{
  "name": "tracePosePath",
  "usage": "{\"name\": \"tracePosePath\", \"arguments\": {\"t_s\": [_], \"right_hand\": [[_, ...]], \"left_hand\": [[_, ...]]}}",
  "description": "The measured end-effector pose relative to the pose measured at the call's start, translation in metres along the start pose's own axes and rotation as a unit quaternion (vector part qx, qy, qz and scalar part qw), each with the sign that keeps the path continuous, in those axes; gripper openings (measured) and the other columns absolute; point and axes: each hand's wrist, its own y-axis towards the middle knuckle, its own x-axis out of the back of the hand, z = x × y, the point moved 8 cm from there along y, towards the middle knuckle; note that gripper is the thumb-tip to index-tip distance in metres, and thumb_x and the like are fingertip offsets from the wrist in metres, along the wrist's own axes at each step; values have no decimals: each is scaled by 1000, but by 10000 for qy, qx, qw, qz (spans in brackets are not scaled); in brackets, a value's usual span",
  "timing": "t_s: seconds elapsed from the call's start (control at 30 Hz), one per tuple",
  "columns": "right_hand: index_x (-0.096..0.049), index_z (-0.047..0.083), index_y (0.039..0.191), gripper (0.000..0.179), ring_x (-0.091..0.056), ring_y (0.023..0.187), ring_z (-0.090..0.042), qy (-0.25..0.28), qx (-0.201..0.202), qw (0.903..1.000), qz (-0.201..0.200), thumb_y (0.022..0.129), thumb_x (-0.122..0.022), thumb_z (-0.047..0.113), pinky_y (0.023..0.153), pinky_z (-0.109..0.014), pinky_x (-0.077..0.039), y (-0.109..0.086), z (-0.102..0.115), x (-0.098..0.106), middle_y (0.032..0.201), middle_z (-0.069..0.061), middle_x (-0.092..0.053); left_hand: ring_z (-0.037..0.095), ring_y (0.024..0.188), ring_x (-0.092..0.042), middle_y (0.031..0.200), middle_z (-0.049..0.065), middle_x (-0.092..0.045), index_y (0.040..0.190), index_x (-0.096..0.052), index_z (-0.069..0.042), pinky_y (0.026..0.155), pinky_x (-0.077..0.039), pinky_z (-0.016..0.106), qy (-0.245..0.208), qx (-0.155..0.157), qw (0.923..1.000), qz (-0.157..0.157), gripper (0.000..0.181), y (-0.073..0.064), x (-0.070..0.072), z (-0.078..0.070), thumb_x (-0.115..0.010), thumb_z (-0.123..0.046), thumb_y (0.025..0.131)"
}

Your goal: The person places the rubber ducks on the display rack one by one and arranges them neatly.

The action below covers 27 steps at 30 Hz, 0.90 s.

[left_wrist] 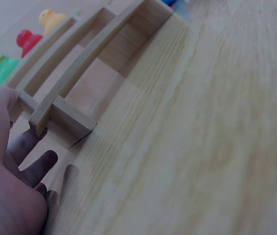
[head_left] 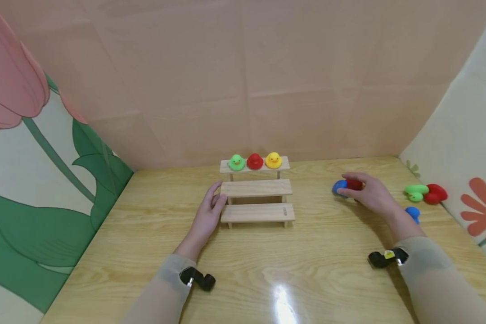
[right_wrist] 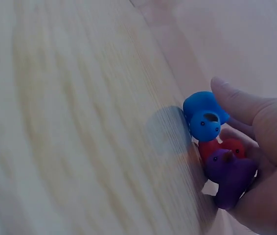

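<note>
A three-step wooden rack (head_left: pixel 259 212) stands mid-table. Green (head_left: pixel 236 163), red (head_left: pixel 254 161) and yellow (head_left: pixel 273 160) toy ducks sit in a row on its top step. At the rack's left end, my left hand (head_left: pixel 206 211) touches the steps with loosely extended fingers; the left wrist view shows them beside the step ends. My right hand (head_left: pixel 368 193), right of the rack, holds a blue duck (right_wrist: pixel 202 115) by the thumb, with a red duck (right_wrist: pixel 234 147) and a purple duck (right_wrist: pixel 231 178) deeper in the hand. Fingers partly hide the red one.
Farther right on the table lie a green duck (head_left: pixel 416 190), a red toy (head_left: pixel 435 194) and a blue toy (head_left: pixel 413 212) partly behind the right forearm. A pinkish backdrop (head_left: pixel 243 90) rises behind the table, with flower-printed panels at both sides.
</note>
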Motion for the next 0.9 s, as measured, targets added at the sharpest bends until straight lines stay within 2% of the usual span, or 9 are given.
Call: {"name": "tracePosePath", "arguments": {"t_s": [0.17,0.43,0.63,0.9], "right_hand": [[-51,0,162,79,-29,155,-59,73,-29,9999,78,105,-77,49,121,-77,-28,1,-4,-3,170,-32,-37],[-53,-2,159,79,-30,154,-61,-84,23,10000,28,105,-76,51,120,-78,-28,2,-5,-4,169,-34,-37],[-56,-3,156,74,-32,152,-61,-119,134,9998,-63,106,-77,47,119,-78,-28,3,-4,-5,166,-35,-39],[-55,-2,157,77,-30,153,-62,-121,40,9999,-44,105,-75,51,119,-80,-28,1,-5,-6,168,-35,-37]], "left_hand": [[35,146,-56,154,17,-62,172,-38,-28,124,-39,58,5,2,10000,-24,62,0,0,-1,-55,-49,116],[34,146,-56,155,16,-62,173,-37,-28,123,-40,58,78,-6,10000,-24,65,1,1,-1,-56,-51,116],[33,145,-57,155,15,-62,171,-38,-33,123,-41,57,15,23,10000,-18,62,0,1,0,-57,-51,116],[34,145,-57,154,15,-63,173,-37,-29,122,-41,58,24,2,10000,-4,64,-1,1,-1,-56,-51,116]]}}
